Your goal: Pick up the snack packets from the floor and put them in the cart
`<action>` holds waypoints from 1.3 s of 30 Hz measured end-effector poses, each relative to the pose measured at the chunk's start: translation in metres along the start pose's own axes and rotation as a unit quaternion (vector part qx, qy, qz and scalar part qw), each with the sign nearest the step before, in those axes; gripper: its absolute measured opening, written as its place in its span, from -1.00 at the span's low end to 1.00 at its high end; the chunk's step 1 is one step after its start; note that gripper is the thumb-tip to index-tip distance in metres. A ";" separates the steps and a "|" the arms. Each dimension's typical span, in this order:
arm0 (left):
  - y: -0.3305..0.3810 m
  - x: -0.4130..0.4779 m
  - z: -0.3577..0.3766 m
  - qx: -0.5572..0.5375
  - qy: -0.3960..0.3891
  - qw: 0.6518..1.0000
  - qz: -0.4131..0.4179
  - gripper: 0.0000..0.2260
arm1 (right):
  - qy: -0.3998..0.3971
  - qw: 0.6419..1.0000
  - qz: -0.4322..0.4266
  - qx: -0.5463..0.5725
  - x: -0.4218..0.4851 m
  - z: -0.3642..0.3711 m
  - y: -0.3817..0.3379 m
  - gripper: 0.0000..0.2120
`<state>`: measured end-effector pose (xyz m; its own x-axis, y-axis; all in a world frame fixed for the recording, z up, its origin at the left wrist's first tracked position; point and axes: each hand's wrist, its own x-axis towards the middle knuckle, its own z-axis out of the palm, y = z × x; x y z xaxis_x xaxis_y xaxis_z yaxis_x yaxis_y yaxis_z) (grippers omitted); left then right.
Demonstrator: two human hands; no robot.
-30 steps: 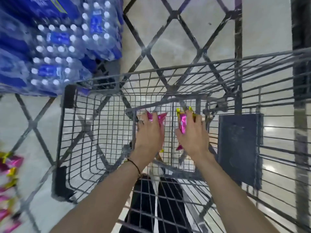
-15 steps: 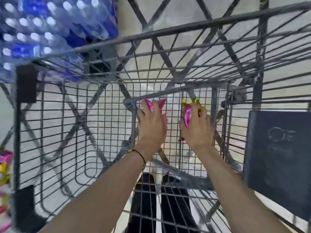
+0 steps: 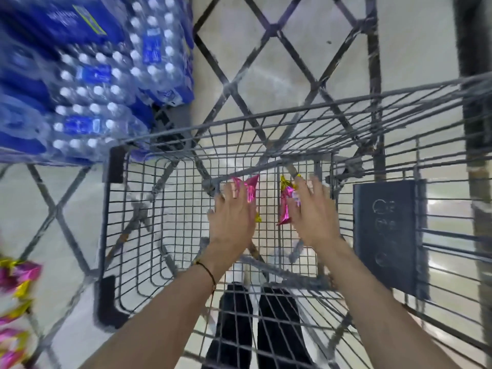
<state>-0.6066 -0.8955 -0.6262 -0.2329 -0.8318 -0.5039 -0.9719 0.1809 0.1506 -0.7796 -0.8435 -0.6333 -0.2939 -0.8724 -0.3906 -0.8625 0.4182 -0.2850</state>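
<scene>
Packet (image 3: 251, 186), pink-gold foil, is seen under left hand (image 3: 234, 222); second packet (image 3: 285, 209) beside right hand (image 3: 312, 217), both inside cart (image 3: 266, 121). Fingers are spread straight, nothing gripped. Judged light, crinkly, slippery; crimped ends are best pinched. Floor packets (image 3: 16, 288) are seen at left.

Bright, even light — edges smeared by motion blur.
</scene>
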 end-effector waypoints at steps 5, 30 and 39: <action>0.006 -0.050 -0.066 0.077 0.011 0.997 0.025 -0.52 | 0.017 0.999 -0.032 -0.020 -0.025 -0.067 -0.011 -0.52; -0.009 -0.166 -0.375 -0.001 0.291 0.951 0.103 -0.65 | 0.207 0.963 -0.127 -0.114 -0.123 -0.373 -0.154 -0.57; -0.030 -0.183 -0.418 0.003 0.380 0.917 0.125 -0.62 | 0.244 0.947 -0.136 -0.156 -0.144 -0.418 -0.194 -0.57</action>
<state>-0.5208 -0.9679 -0.1828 -0.3592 -0.8891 0.2838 -0.8921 0.4164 0.1755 -0.7419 -0.9047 -0.1552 -0.1326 -0.9823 0.1326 -0.9912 0.1319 -0.0141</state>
